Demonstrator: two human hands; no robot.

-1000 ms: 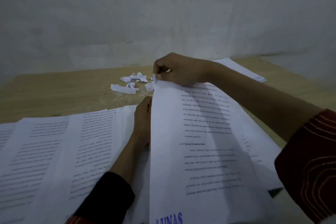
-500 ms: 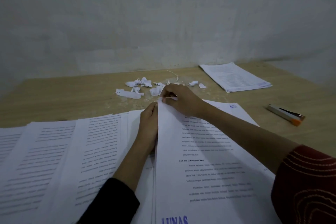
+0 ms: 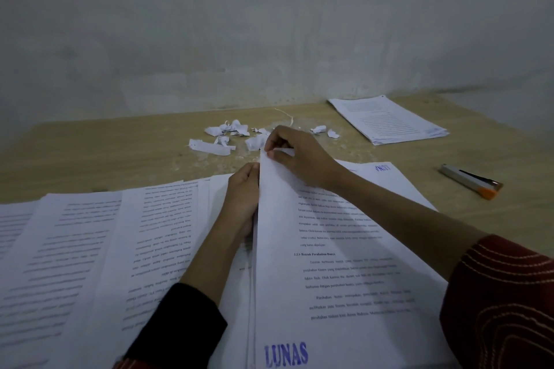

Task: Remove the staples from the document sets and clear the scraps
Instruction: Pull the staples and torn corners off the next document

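Observation:
A printed document set (image 3: 335, 263) stamped "LUNAS" lies in front of me on the wooden table (image 3: 105, 156). My right hand (image 3: 296, 156) pinches the far left corner of its top page, lifted off the pages below. My left hand (image 3: 242, 201) lies along the left edge of the set, its fingers partly hidden behind the lifted page. Torn white paper scraps (image 3: 227, 136) are scattered just beyond my hands. I cannot make out a staple.
Several printed sheets (image 3: 90, 263) are fanned out on the left. A neat stack of papers (image 3: 389, 120) sits at the far right. A grey stapler with an orange end (image 3: 470, 181) lies right of the document. A wall stands behind the table.
My right hand with the page corner came down from its raised position to near the table. The far paper stack and the stapler, hidden before, now show. My left hand stayed in place.

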